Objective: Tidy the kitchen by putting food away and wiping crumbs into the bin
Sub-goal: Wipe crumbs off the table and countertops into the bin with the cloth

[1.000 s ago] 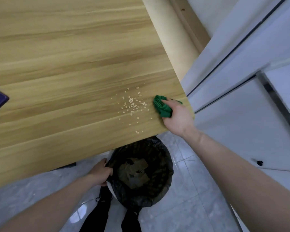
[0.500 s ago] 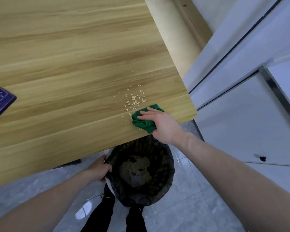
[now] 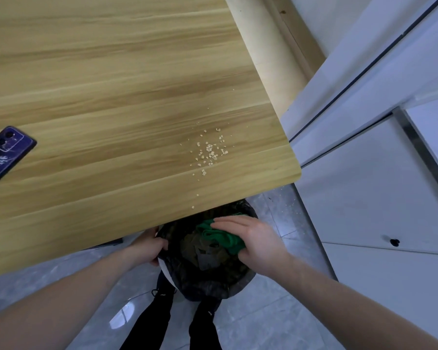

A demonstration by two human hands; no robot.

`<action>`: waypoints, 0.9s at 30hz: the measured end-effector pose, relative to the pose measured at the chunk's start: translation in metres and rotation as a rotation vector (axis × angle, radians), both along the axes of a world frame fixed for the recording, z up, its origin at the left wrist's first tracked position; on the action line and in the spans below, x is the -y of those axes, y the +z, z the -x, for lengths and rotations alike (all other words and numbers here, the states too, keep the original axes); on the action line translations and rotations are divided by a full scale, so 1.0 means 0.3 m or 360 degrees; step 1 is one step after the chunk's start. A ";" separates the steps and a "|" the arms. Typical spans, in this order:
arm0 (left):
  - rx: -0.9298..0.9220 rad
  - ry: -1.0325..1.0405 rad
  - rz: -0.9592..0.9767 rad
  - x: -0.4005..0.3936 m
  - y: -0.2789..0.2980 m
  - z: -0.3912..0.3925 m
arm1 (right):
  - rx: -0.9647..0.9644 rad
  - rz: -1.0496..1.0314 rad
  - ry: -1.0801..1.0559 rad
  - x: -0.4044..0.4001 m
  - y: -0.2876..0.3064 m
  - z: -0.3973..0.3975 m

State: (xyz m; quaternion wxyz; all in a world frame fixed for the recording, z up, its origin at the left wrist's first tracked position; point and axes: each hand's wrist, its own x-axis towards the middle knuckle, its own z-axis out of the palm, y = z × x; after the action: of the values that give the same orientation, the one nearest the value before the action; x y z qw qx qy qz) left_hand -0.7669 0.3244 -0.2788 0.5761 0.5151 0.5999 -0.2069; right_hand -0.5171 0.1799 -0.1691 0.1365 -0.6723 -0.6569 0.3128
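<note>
Pale oat-like crumbs [image 3: 210,152] lie scattered on the wooden table [image 3: 99,97] near its front right corner. A bin with a black liner [image 3: 210,276] stands on the floor just under the table's front edge, with rubbish inside. My right hand [image 3: 253,241] hovers over the bin's opening, palm down, pressing a crumpled green cloth [image 3: 220,237] beneath it. My left hand [image 3: 152,245] grips the bin's left rim, partly hidden under the table edge.
A dark purple phone [image 3: 3,155] lies at the table's left edge. White cabinet doors [image 3: 377,185] rise close on the right. Grey tiled floor [image 3: 276,319] with a few stray crumbs surrounds the bin. My dark trouser legs [image 3: 159,317] show below it.
My right hand swept the green cloth from the table's right edge leftward and down off the front edge, and now holds it over the bin. My left hand stayed on the rim.
</note>
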 end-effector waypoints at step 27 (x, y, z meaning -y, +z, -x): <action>-0.0017 0.0055 -0.0067 -0.019 0.005 0.052 | 0.0513 0.0159 -0.0417 -0.442 -0.145 -0.091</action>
State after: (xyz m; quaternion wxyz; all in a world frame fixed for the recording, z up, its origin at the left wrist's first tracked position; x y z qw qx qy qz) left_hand -0.7825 0.3299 -0.2772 0.5654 0.5155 0.6162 -0.1869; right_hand -0.4899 0.3125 -0.2125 0.0357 -0.7992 -0.5609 0.2130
